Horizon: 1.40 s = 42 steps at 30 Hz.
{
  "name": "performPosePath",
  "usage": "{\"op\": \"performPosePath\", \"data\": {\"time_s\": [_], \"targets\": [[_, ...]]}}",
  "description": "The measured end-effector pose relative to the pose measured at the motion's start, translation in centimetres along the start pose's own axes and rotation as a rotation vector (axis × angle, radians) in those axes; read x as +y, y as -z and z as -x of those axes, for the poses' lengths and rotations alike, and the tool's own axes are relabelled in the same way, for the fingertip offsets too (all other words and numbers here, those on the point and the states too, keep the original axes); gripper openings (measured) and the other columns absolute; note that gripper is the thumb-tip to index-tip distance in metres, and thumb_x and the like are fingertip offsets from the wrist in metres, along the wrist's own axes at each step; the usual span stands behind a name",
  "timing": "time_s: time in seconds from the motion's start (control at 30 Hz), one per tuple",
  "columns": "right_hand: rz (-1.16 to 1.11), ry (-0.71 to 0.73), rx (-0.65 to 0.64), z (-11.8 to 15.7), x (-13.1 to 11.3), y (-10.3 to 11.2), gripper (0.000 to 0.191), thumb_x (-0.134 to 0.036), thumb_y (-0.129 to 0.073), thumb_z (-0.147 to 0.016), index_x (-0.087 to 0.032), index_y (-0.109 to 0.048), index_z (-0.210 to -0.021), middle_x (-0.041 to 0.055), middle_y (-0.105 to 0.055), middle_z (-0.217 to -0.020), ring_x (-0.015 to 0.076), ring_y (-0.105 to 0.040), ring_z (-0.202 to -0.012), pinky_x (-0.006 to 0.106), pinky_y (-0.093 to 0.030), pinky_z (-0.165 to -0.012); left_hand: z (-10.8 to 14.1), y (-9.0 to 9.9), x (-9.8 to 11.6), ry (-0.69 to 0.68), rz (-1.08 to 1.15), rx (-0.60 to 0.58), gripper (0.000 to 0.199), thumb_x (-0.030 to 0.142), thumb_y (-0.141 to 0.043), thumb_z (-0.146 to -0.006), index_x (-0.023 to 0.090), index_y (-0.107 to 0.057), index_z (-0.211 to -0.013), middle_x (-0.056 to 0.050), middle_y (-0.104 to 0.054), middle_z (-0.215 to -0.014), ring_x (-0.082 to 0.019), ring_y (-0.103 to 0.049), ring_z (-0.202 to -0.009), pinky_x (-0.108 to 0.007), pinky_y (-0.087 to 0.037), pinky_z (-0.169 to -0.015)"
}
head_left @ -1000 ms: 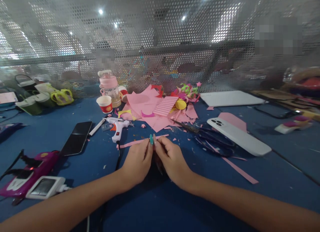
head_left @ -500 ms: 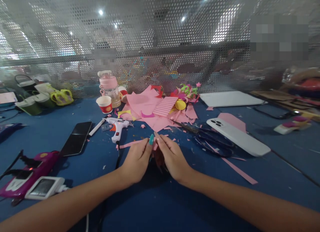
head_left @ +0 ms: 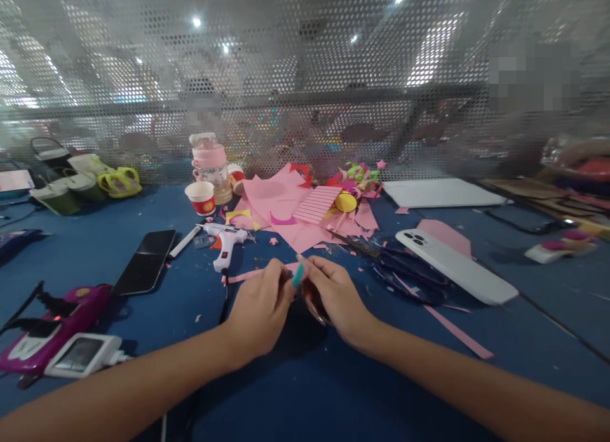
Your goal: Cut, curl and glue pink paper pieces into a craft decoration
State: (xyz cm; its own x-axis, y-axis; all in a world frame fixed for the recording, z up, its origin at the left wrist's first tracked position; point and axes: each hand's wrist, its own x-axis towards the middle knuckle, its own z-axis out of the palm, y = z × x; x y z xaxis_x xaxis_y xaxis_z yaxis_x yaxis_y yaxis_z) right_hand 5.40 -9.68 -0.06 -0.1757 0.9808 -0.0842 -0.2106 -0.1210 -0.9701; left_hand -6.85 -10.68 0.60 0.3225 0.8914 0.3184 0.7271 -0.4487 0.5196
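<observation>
My left hand (head_left: 262, 305) and my right hand (head_left: 336, 296) meet at the middle of the blue table, fingers bent and closed. Between the fingertips shows a small piece of pink paper (head_left: 292, 266), mostly covered by the fingers, so its full shape is hidden. A teal nail on my left thumb lies across it. Left of my left hand a pink paper strip (head_left: 245, 276) lies on the table near a white glue gun (head_left: 229, 239). Dark-handled scissors (head_left: 410, 265) rest to the right of my right hand.
Behind the hands lie pink paper sheets (head_left: 269, 197) and colourful paper stars (head_left: 359, 175). A paper cup (head_left: 201, 199) and a pink-lidded bottle (head_left: 210, 166) stand at the back. Phones lie left (head_left: 147, 264) and right (head_left: 457, 267). A purple power strip (head_left: 67, 318) is at far left.
My left thumb has tilted over toward my right hand, and the fingers of both hands have shifted around the pink paper. The view has moved slightly.
</observation>
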Motion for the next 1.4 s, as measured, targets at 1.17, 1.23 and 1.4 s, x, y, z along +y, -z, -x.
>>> {"op": "performPosePath", "data": {"time_s": [1.17, 1.23, 1.4], "targets": [[0.146, 0.117, -0.075, 0.2, -0.4, 0.4, 0.035, -0.049, -0.048, -0.073, -0.019, -0.040, -0.056, -0.0097, -0.035, -0.035, 0.0041, -0.030, -0.026, 0.016, -0.022, -0.027, -0.6, 0.0, 0.0, 0.081, 0.421, -0.052, 0.025, 0.031, -0.027, -0.086, 0.019, -0.036, -0.065, 0.005, -0.036, -0.057, -0.009, -0.035, -0.051, -0.023, -0.030, -0.051], [0.069, 0.061, -0.065, 0.2, -0.3, 0.1, 0.037, -0.051, -0.050, -0.070, -0.019, -0.040, -0.054, -0.0098, -0.034, -0.032, 0.0038, -0.029, -0.024, 0.016, -0.020, -0.025, -0.4, 0.1, 0.0, -0.001, 0.278, -0.031, 0.024, 0.028, -0.026, -0.086, 0.019, -0.036, -0.067, 0.004, -0.041, -0.059, -0.010, -0.039, -0.054, -0.024, -0.032, -0.054], [-0.048, -0.014, -0.118, 0.4, 0.1, -0.3, 0.036, -0.052, -0.046, -0.072, -0.020, -0.040, -0.057, -0.0106, -0.034, -0.029, 0.0045, -0.025, -0.021, 0.016, -0.018, -0.023, -0.1, 0.3, -0.2, -0.198, -0.015, 0.012, 0.024, 0.024, -0.023, -0.087, 0.018, -0.041, -0.074, 0.000, -0.048, -0.061, -0.013, -0.044, -0.053, -0.026, -0.033, -0.052]]}}
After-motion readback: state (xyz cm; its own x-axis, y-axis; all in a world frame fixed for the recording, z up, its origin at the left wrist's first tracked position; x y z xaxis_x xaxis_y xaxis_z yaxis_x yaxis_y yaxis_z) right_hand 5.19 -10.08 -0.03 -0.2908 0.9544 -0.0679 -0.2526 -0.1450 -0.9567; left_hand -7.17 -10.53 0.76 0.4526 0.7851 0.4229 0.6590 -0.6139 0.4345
